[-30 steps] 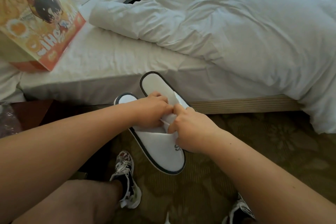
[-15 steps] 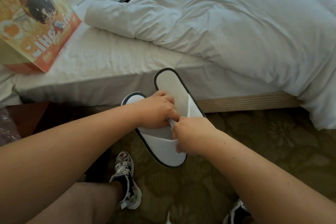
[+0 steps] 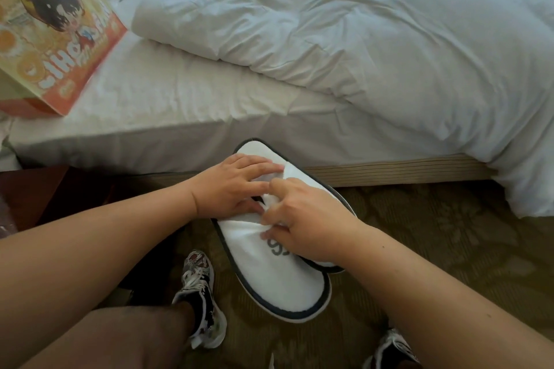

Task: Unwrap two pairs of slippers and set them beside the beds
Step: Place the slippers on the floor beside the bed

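**Slippers out of the wrapper, still stuck together above the carpet**

While both hands worked at the middle of the pair, I judged the task to be somewhere in its first half. Nearest the camera were my two sneakers, one [image 3: 201, 296] by my left knee and one [image 3: 392, 350] at the bottom edge, standing on the patterned carpet [image 3: 449, 249]. Just beyond them hung the white slippers [image 3: 275, 284], dark-edged, one lying on top of the other with soles overlapping, held in the air in front of the bed rather than set down. No wrapper showed on them, so I took this pair as unwrapped; separating the two and placing them on the floor by the bed remained. A second pair was nowhere in view, so all of that part appeared to be left.

My left hand [image 3: 230, 186] lay across the heel end of the upper slipper, fingers spread and pressing on the fabric, thumb tucked underneath. My right hand [image 3: 302, 222] was clenched on the slipper's white strap, pinching a fold of it between thumb and fingers, seemingly pulling the two apart.

Farther off ran the wooden bed base [image 3: 389, 169], then the mattress under its white sheet [image 3: 180, 99] and the rumpled duvet [image 3: 374, 39]. On the bed's left corner sat an orange printed box [image 3: 57, 36]; what it held I could not tell.
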The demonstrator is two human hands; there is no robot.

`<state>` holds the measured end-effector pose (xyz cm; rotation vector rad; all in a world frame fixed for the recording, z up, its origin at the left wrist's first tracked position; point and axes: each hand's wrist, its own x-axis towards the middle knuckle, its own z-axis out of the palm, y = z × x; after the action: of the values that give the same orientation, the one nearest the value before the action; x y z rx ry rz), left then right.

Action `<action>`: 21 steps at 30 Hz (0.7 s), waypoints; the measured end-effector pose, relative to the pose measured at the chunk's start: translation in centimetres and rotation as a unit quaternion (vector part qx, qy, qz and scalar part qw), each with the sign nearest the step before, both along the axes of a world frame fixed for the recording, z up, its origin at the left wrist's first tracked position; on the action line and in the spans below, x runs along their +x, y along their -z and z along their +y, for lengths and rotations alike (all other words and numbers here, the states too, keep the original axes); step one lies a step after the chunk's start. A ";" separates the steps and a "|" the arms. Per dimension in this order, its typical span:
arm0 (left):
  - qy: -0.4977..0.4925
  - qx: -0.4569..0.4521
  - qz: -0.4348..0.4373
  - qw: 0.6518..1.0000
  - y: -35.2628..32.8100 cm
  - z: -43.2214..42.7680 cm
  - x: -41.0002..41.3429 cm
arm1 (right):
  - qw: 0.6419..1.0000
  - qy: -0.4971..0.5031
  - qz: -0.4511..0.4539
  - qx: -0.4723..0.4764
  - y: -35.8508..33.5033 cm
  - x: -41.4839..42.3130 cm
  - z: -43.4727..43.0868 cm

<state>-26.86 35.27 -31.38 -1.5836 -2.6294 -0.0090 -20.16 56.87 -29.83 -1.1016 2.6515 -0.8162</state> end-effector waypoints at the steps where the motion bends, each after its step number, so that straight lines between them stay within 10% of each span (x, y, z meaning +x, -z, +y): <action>1: 0.002 0.010 0.001 1.000 0.2 0.3 -0.2 | 1.000 0.006 -0.005 -0.004 0.3 -0.1 0.1; 8: -0.152 -0.142 -0.090 0.974 2.9 4.3 -2.1 | 0.977 0.116 -0.146 0.107 5.5 -1.5 1.3; 15: -0.313 -0.017 -0.398 0.862 8.9 7.4 0.1 | 0.939 0.186 -0.222 0.184 12.8 -2.3 1.4; 21: -0.273 -0.141 -0.352 0.884 16.8 8.7 1.5 | 0.922 0.179 -0.276 0.203 18.9 -3.9 3.0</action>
<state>-25.33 43.96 -48.17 -0.9239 -3.7191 -0.2211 -24.02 59.88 -48.69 -0.2331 2.3829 -0.4864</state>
